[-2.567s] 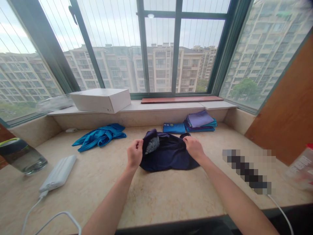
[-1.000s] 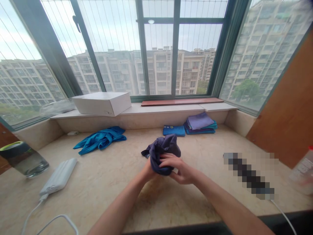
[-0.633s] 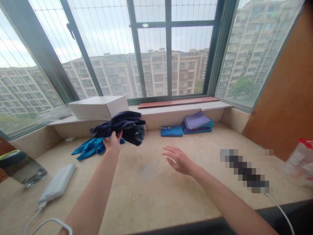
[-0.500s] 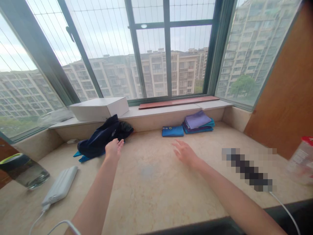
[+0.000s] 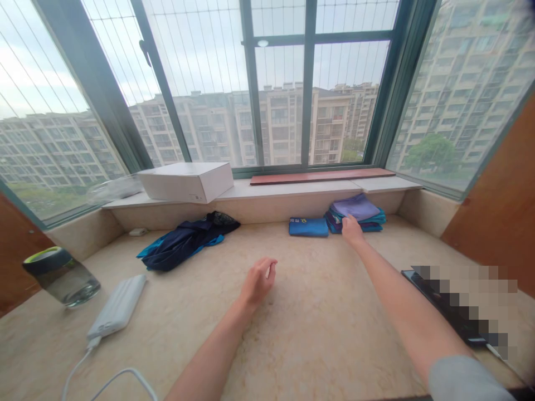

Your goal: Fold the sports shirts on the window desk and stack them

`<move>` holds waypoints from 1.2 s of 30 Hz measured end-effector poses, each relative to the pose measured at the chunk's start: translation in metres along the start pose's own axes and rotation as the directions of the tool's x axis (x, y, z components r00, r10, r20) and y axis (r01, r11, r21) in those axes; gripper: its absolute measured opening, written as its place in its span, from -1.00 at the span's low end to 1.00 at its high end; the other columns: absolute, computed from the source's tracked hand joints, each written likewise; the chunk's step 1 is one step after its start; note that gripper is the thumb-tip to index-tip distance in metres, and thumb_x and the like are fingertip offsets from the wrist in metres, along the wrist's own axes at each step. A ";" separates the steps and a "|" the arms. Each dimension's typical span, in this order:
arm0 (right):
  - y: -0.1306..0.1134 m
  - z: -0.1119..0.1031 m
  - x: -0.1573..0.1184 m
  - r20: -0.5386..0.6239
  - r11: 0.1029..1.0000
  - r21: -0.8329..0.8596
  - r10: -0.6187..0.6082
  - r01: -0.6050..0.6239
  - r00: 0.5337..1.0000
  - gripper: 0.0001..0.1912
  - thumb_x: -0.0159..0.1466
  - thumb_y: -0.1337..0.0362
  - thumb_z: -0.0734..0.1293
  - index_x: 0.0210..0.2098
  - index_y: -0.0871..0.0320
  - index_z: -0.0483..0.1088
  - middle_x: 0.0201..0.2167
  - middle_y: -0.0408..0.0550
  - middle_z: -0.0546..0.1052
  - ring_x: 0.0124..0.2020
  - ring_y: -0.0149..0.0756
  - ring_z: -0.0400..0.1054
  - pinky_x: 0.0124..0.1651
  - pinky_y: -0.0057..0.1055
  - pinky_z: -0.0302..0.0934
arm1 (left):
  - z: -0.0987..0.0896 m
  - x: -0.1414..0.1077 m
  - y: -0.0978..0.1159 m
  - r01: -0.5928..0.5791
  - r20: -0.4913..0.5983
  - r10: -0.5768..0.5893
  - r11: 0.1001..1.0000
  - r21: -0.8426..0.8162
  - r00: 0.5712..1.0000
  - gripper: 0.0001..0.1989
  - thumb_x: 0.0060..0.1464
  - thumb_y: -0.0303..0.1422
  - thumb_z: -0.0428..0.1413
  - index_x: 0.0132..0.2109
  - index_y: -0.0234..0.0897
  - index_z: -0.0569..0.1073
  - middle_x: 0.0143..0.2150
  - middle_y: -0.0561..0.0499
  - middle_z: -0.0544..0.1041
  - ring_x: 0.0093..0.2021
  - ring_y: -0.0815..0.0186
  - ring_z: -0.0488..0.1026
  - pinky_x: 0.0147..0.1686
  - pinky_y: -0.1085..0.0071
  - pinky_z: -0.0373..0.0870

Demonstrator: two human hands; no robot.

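Right of centre in the frame, the right hand (image 5: 353,229) touches the folded stack (image 5: 357,206); its grip is unclear. The left hand (image 5: 257,280), near centre, is empty, fingers loosely curled. The blue packet (image 5: 308,228) is folded; left of centre, the navy garment (image 5: 181,245) and blue garment (image 5: 215,240) lie unfolded.

On my screen I see a light purple cloth (image 5: 358,206), a blue cloth (image 5: 308,228) with white and yellow marks, a navy cloth (image 5: 178,248) with grey speckles, a white box (image 5: 178,186) and a reddish board (image 5: 321,177).
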State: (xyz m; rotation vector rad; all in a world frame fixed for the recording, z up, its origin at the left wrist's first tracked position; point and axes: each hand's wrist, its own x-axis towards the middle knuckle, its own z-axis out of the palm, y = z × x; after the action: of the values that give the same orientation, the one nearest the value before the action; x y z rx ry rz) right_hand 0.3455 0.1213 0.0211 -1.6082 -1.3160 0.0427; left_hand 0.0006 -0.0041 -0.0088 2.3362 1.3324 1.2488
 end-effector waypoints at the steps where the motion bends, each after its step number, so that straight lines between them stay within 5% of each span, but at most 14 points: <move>1: 0.001 -0.003 -0.001 -0.010 0.999 0.038 0.012 -0.012 1.000 -0.64 0.40 0.14 0.34 0.13 0.13 0.38 0.12 0.04 0.45 0.01 -0.16 0.43 0.03 -0.10 0.40 | 0.000 0.000 0.001 -0.013 0.017 0.013 1.000 0.023 1.000 -0.76 0.27 -0.42 -0.02 -0.15 -0.24 0.56 -0.22 -0.08 0.62 -0.19 0.20 0.58 -0.12 0.31 0.47; 7: -0.005 -0.026 -0.026 0.009 0.950 0.309 0.041 -0.042 0.999 -0.45 0.43 -0.12 0.16 -0.09 0.22 0.53 -0.10 0.14 0.60 -0.13 -0.11 0.48 -0.01 -0.08 0.40 | 0.001 -0.001 0.004 -0.041 0.091 0.037 0.998 0.042 0.995 -0.72 0.32 -0.38 -0.06 -0.03 -0.25 0.53 -0.14 -0.12 0.61 -0.11 0.16 0.57 -0.05 0.24 0.49; 10: -0.022 -0.034 -0.061 0.232 0.725 0.666 0.020 -0.174 0.973 -0.47 0.28 -0.20 0.32 -0.23 0.16 0.57 -0.18 0.06 0.62 -0.21 -0.16 0.50 -0.12 -0.18 0.44 | 0.008 -0.004 0.006 -0.016 0.111 0.016 1.000 0.003 0.994 -0.54 0.31 -0.26 0.02 0.30 -0.27 0.32 0.14 -0.21 0.52 0.14 0.07 0.48 0.15 0.10 0.41; 12: -0.036 -0.038 -0.089 0.449 0.547 0.763 -0.065 -0.344 0.891 -0.54 0.19 -0.17 0.43 -0.29 0.14 0.59 -0.22 0.01 0.62 -0.24 -0.19 0.50 -0.15 -0.21 0.44 | 0.012 -0.007 0.006 0.007 0.131 -0.004 1.000 -0.019 0.991 -0.26 0.23 -0.15 0.14 0.43 -0.29 0.10 0.34 -0.29 0.33 0.32 -0.06 0.32 0.26 -0.03 0.30; 13: -0.043 -0.040 -0.103 0.548 0.525 0.743 -0.120 -0.416 0.828 -0.55 0.18 -0.15 0.45 -0.31 0.14 0.59 -0.26 0.00 0.62 -0.26 -0.21 0.50 -0.16 -0.22 0.44 | 0.014 -0.009 0.007 0.011 0.149 -0.006 0.999 -0.033 0.989 -0.14 0.17 -0.12 0.20 0.46 -0.30 0.02 0.40 -0.31 0.24 0.36 -0.12 0.24 0.29 -0.08 0.25; 15: -0.055 -0.043 -0.125 0.701 0.581 0.651 -0.212 -0.489 0.681 -0.54 0.20 -0.14 0.45 -0.35 0.18 0.57 -0.34 -0.01 0.61 -0.33 -0.26 0.49 -0.23 -0.29 0.42 | 0.014 -0.011 0.008 0.004 0.188 0.010 0.997 -0.077 0.982 -0.05 0.10 -0.13 0.26 0.48 -0.30 0.00 0.43 -0.30 0.18 0.38 -0.19 0.20 0.31 -0.11 0.24; 17: -0.062 -0.044 -0.138 0.781 0.676 0.565 -0.252 -0.474 0.572 -0.49 0.21 -0.17 0.42 -0.27 0.21 0.56 -0.46 -0.06 0.57 -0.45 -0.31 0.45 -0.36 -0.37 0.37 | 0.012 -0.013 0.011 -0.008 0.214 0.036 0.992 -0.129 0.976 -0.17 0.13 -0.23 0.22 0.46 -0.24 0.09 0.39 -0.23 0.28 0.33 -0.15 0.29 0.31 -0.07 0.26; 21: -0.062 -0.046 -0.147 0.844 0.776 0.489 -0.304 -0.398 0.442 -0.22 0.19 -0.25 0.40 0.16 0.19 0.34 -0.62 -0.21 0.47 -0.63 -0.35 0.36 -0.59 -0.50 0.16 | 0.004 -0.012 0.023 -0.013 0.230 0.051 0.986 -0.167 0.972 -0.37 0.23 -0.42 0.06 0.42 -0.08 0.21 0.39 -0.06 0.31 0.36 0.03 0.27 0.37 0.00 0.16; 24: -0.059 -0.043 -0.153 0.873 0.803 0.465 -0.344 -0.374 0.347 -0.21 0.14 -0.24 0.44 0.17 0.14 0.30 -0.52 -0.20 0.50 -0.62 -0.38 0.33 -0.61 -0.51 0.13 | 0.001 -0.011 0.030 0.014 0.247 0.024 0.988 -0.151 0.969 -0.39 0.24 -0.46 0.03 0.40 -0.06 0.23 0.44 -0.01 0.22 0.41 0.08 0.18 0.39 0.05 0.13; 26: -0.058 -0.039 -0.158 0.859 0.830 0.454 -0.312 -0.323 0.406 -0.38 0.18 -0.24 0.41 -0.06 0.15 0.43 -0.47 -0.16 0.51 -0.60 -0.40 0.31 -0.57 -0.48 0.17 | 0.001 -0.010 0.031 0.017 0.252 0.017 0.991 -0.133 0.968 -0.46 0.26 -0.48 -0.01 0.35 -0.04 0.32 0.45 0.03 0.21 0.41 0.12 0.18 0.38 0.09 0.14; 31: -0.059 -0.029 -0.153 0.644 0.776 0.515 -0.069 -0.365 0.762 -0.43 0.20 -0.30 0.33 -0.44 0.13 0.38 -0.62 -0.19 0.40 -0.59 -0.36 0.28 -0.51 -0.40 0.21 | -0.005 -0.008 0.027 -0.093 0.156 0.114 0.986 -0.135 0.981 -0.52 0.22 -0.49 -0.01 0.24 -0.13 0.44 0.37 -0.07 0.34 0.32 0.10 0.31 0.30 0.10 0.27; 33: -0.059 -0.030 -0.144 0.568 0.639 0.614 0.049 -0.463 0.822 -0.45 0.17 -0.29 0.38 -0.39 0.12 0.41 -0.59 -0.18 0.44 -0.55 -0.31 0.34 -0.47 -0.37 0.27 | -0.012 -0.008 0.029 -0.153 0.167 0.181 0.974 -0.167 0.969 -0.56 0.19 -0.46 0.04 0.19 -0.17 0.47 0.23 -0.12 0.49 0.24 0.07 0.41 0.23 0.09 0.34; 36: -0.059 -0.038 -0.132 0.541 0.415 0.736 0.115 -0.535 0.833 -0.50 0.15 -0.22 0.43 -0.21 0.08 0.48 -0.43 -0.12 0.58 -0.40 -0.21 0.46 -0.32 -0.31 0.37 | -0.023 -0.010 0.038 -0.152 0.352 0.272 0.931 -0.332 0.896 -0.60 0.25 -0.30 0.05 0.21 -0.14 0.46 0.08 -0.11 0.60 0.10 0.06 0.52 0.15 0.11 0.40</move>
State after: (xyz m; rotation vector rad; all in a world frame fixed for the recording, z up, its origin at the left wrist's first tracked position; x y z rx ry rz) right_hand 0.2716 -0.0087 0.0107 -0.9017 -0.9360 1.2110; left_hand 0.0050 -0.0392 0.0195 2.3883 0.7195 0.8824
